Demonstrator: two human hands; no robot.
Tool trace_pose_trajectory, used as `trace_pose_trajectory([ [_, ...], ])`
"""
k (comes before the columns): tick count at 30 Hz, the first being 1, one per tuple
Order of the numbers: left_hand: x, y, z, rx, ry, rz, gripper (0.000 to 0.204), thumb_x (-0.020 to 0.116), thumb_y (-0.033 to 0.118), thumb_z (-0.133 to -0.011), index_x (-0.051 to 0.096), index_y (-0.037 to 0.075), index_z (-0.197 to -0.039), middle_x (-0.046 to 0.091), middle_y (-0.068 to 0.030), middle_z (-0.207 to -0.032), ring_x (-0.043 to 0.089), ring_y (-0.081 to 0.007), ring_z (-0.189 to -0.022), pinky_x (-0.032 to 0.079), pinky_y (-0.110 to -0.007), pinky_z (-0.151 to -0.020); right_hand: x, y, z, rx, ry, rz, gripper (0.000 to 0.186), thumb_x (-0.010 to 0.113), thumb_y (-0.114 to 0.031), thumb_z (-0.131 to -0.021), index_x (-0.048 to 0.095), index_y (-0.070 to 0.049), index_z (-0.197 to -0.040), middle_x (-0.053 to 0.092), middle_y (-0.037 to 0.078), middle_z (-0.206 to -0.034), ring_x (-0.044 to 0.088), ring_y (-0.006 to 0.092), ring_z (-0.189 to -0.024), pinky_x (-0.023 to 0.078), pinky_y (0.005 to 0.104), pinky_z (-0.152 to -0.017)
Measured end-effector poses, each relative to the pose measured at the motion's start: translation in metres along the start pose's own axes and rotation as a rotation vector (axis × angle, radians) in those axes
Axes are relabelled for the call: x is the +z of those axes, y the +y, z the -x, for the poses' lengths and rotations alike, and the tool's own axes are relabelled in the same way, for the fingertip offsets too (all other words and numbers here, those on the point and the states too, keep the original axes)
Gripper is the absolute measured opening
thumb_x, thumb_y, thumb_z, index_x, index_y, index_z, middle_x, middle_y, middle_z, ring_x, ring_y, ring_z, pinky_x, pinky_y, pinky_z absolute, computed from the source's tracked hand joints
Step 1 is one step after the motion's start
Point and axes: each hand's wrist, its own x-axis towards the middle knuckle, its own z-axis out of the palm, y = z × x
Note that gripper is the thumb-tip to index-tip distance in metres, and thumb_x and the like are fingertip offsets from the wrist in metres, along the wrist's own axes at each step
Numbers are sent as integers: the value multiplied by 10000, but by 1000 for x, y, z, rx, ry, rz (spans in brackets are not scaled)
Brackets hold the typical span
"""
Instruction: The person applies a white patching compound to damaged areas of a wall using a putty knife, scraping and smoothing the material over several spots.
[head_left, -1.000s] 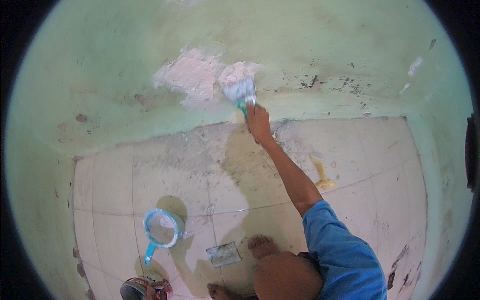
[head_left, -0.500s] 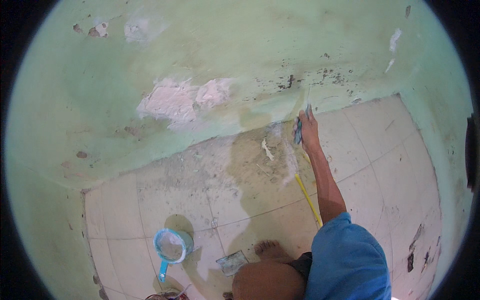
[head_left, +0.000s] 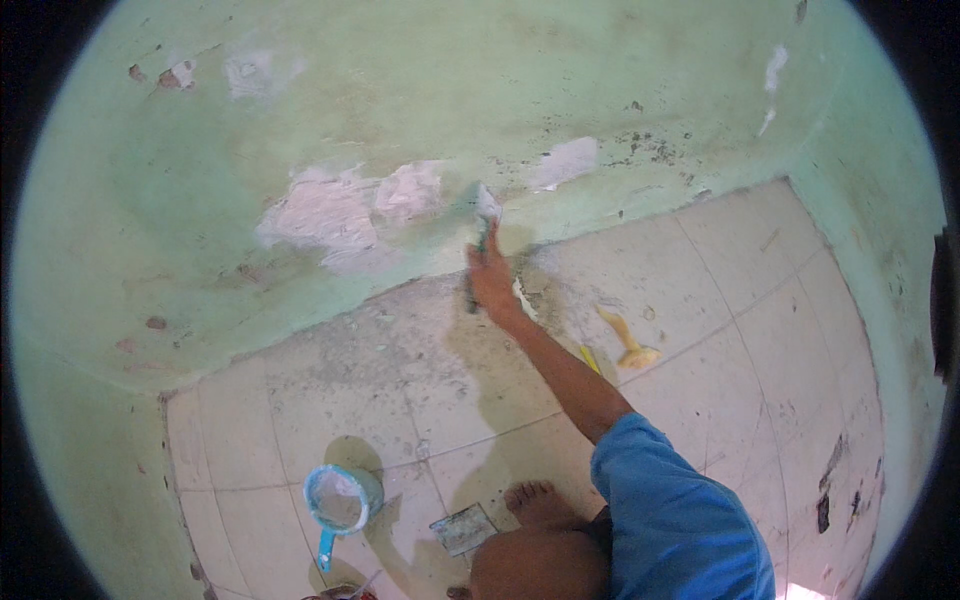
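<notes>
My right hand is closed around a putty knife. Its blade, with white filler on it, is up against the low part of the green wall, just right of the rough white patches. Farther right on the wall is a smooth white filler patch, beside dark flecks. At the lower left, a blue dipper holding pale filler stands on the floor tiles. My left hand is out of view.
A flat rectangular plate lies by my bare foot. Right of my forearm are a yellowish brush-like tool and a yellow strip. A pale scrap lies beside my wrist. Dust covers tiles along the wall.
My right hand has swept left along the wall base with the putty knife. A white filler patch now covers some of the dark flecks. The brush-like tool has come out from behind my arm.
</notes>
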Motion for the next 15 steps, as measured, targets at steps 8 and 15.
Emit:
trace_pose_trajectory([
  [8, 8, -27, 8, -11, 42, 132, 268, 573, 202, -924, 546, 1, -1098, 589, -154, -868, 540, -264, -756, 444, -383, -660, -183, 19, -67, 215, 149, -537, 210, 518, -251, -970, 476, -109, -1120, 524, 26, -689, 526, 115, -509, 452, 284, -384],
  [15, 10, -30, 10, -4, 59, 143, 257, 581, 169, -922, 550, -6, -1107, 601, -145, -893, 553, -251, -789, 455, -365, -682, -60, 49, -23, 167, -82, -395, 492, 585, -236, -933, 368, -144, -1365, 544, 44, -775, 500, 121, -521, 448, 295, -427],
])
